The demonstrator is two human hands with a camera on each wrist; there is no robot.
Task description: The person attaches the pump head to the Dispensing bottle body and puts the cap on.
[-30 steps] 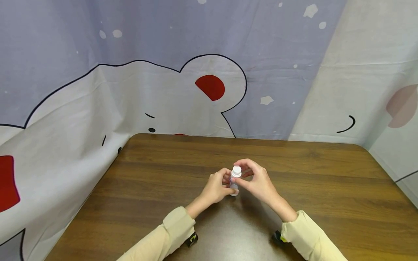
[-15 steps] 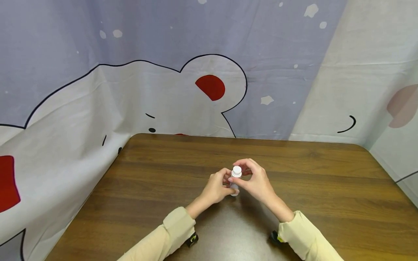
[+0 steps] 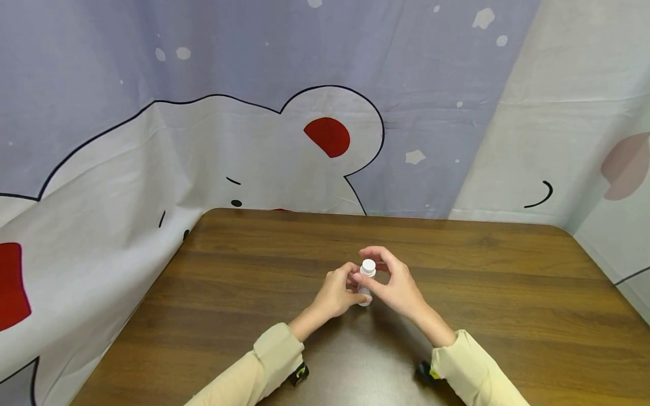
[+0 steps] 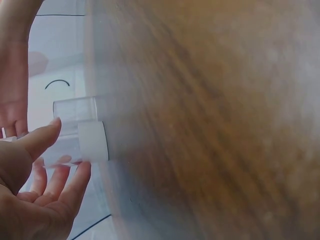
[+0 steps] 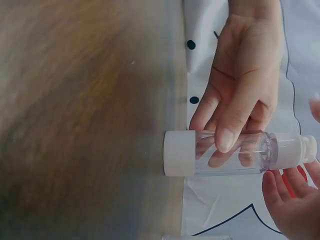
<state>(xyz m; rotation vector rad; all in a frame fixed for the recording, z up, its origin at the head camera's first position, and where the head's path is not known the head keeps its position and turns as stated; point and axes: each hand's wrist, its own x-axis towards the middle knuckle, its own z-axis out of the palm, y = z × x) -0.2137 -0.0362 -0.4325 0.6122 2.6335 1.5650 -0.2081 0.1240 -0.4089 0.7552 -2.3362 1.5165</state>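
Observation:
A small clear bottle (image 5: 220,169) with a white base (image 4: 93,141) and white top (image 3: 368,265) stands upright on the table. My left hand (image 3: 332,292) holds its body, thumb on the near side and fingers behind. Around the top curves my right hand (image 3: 401,287); in the head view its thumb crosses the front and its other fingers arch behind, spread apart from the white top. The right wrist view shows fingertips (image 5: 271,179) close to the collar; contact is unclear. Beside the bottle in the left wrist view is a clear cylinder (image 4: 75,106), hidden in the head view.
The brown wooden table (image 3: 264,242) runs back to a printed curtain (image 3: 431,113) hung behind it and along both sides. Dark straps (image 3: 298,373) show under the cuffs of both pale sleeves (image 3: 254,361).
My right hand has shifted slightly left around the bottle's top, and its thumb and fingers have spread wider. The left hand and the bottle have stayed in place.

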